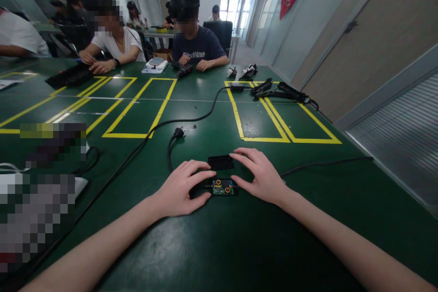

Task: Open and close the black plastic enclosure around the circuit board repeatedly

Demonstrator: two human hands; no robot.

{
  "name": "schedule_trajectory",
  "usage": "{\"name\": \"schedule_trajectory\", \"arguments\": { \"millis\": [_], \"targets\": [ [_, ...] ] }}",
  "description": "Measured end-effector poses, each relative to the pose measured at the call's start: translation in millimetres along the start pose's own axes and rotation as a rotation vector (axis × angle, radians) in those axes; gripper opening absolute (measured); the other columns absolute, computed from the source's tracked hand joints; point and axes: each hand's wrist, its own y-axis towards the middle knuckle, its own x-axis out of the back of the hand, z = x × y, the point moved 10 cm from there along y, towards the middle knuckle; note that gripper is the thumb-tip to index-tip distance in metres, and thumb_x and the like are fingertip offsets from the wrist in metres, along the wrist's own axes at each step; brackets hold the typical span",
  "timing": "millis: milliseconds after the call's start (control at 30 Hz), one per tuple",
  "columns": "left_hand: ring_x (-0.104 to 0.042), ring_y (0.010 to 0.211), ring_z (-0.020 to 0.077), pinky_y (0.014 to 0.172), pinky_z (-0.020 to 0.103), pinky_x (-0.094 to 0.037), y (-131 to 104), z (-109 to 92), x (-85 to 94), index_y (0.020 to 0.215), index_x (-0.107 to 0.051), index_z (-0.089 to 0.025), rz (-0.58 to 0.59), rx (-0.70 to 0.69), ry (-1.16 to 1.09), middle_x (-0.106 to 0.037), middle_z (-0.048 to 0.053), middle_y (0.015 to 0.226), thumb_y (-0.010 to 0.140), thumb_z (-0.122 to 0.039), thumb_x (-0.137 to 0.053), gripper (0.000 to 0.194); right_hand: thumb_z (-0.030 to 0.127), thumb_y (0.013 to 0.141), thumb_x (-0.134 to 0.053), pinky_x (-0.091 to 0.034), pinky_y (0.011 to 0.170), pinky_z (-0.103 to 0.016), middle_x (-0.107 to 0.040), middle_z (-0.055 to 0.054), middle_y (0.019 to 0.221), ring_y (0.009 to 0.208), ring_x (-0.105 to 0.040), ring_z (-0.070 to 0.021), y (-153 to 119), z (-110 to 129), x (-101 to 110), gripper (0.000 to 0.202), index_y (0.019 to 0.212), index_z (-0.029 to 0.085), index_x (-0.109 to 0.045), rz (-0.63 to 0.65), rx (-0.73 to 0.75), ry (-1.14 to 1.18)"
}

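Note:
A small green circuit board (223, 187) with two copper-wound rings lies in a black case on the table in front of me. Just beyond it lies a black plastic cover (221, 162), hollow side up. My left hand (185, 187) is at the left ends of both parts, its fingers spread. From the right, my right hand (262, 175) reaches to the cover's right end and the board's right edge, thumb and fingers apart. I cannot tell how firmly the fingertips touch. A black cord with a plug (178, 132) curves behind my left hand, and another cord (325, 163) runs rightward beyond my right hand.
Yellow tape rectangles (128, 136) mark the green table (164, 251). A long black cable (164, 123) crosses it to a hair-straightener-like tool (285, 91). A black power drill (185, 71) lies near a co-worker in dark blue (201, 45). Blurred items (37, 219) sit at left.

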Motion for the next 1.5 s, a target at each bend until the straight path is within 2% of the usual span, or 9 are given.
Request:
{"name": "schedule_trajectory", "arguments": {
  "millis": [100,233,367,500,600,867,1067,1367,1500],
  "targets": [
    [-0.047,0.147,0.0378,0.121,0.059,-0.041,0,11,-8.5,0.162,-0.039,-0.023,0.032,0.062,0.08,-0.048,0.019,0.161,0.091,-0.046,-0.074,0.083,0.028,0.1,-0.06,-0.051,0.109,-0.056,-0.065,-0.015,0.145,0.135,-0.059,-0.0326,-2,-1,-12,0.041,0.141,0.024,-0.063,0.076,0.009,0.031],
    [-0.052,0.146,0.0366,0.123,0.061,-0.037,1,12,-19.0,0.149,-0.057,-0.021,0.077,0.05,0.093,-0.057,0.018,0.155,0.091,-0.05,-0.074,0.067,0.024,0.102,-0.059,-0.058,0.102,-0.053,-0.075,-0.012,0.124,0.117,-0.07,-0.029,-4,-2,-11,0.02,0.114,0.025,-0.075,0.087,-0.008,0.173],
    [-0.065,0.132,0.0331,0.118,0.056,-0.047,0,6,-10.1,0.135,-0.065,-0.022,0.0,0.005,0.046,-0.064,0.016,0.147,0.089,-0.044,-0.079,0.053,0.025,0.099,-0.064,-0.064,0.094,-0.042,-0.071,-0.01,0.121,0.109,-0.072,-0.0247,-3,-5,-5,0.01,0.104,0.024,-0.073,0.063,-0.084,0.409],
    [-0.067,0.13,0.0296,0.108,0.047,-0.058,-2,3,-3.8,0.15,-0.052,-0.025,-0.054,0.007,-0.036,-0.06,0.014,0.153,0.09,-0.035,-0.078,0.066,0.026,0.096,-0.066,-0.068,0.077,-0.032,-0.064,-0.009,0.122,0.099,-0.074,-0.0201,-6,-15,-14,0.019,0.114,0.024,-0.066,0.088,-0.27,0.668],
    [-0.068,0.13,0.0262,0.104,0.04,-0.062,-3,1,-3.9,0.16,-0.038,-0.027,-0.063,0.014,-0.097,-0.057,0.012,0.156,0.091,-0.028,-0.075,0.078,0.025,0.092,-0.069,-0.069,0.079,-0.032,-0.064,-0.007,0.116,0.098,-0.073,-0.0194,-8,-18,-18,0.03,0.122,0.025,-0.064,0.077,-0.333,0.776],
    [-0.072,0.122,0.0251,0.106,0.041,-0.062,-4,-1,-3.7,0.162,-0.037,-0.028,-0.06,0.006,-0.098,-0.055,0.013,0.157,0.093,-0.027,-0.073,0.078,0.018,0.092,-0.067,-0.068,0.084,-0.034,-0.069,-0.007,0.113,0.102,-0.071,-0.0204,-6,-12,-15,0.03,0.12,0.025,-0.072,0.067,-0.251,0.769],
    [-0.07,0.124,0.0242,0.104,0.039,-0.061,-2,-1,-3.2,0.146,-0.053,-0.025,-0.057,0.004,-0.174,-0.063,0.012,0.146,0.095,-0.026,-0.071,0.055,0.024,0.095,-0.068,-0.065,0.084,-0.035,-0.073,-0.008,0.111,0.1,-0.071,-0.0205,-3,-5,-9,0.023,0.118,0.023,-0.071,0.09,-0.188,0.744],
    [-0.073,0.11,0.0206,0.093,0.032,-0.06,3,-10,-5.0,0.121,-0.065,-0.021,-0.002,-0.052,-0.208,-0.072,0.009,0.124,0.095,-0.021,-0.069,0.026,0.024,0.094,-0.073,-0.057,0.082,-0.034,-0.067,-0.008,0.102,0.093,-0.067,-0.0195,-1,23,4,0.008,0.091,0.02,-0.067,0.128,0.085,0.615],
    [-0.071,0.112,0.0224,0.096,0.035,-0.058,3,-10,-7.8,0.122,-0.065,-0.021,0.005,-0.055,-0.152,-0.073,0.008,0.123,0.093,-0.019,-0.07,0.03,0.023,0.088,-0.078,-0.056,0.083,-0.034,-0.068,-0.01,0.11,0.097,-0.067,-0.0213,-2,30,-2,0.023,0.107,0.02,-0.066,0.196,0.142,0.469]
  ]
}}
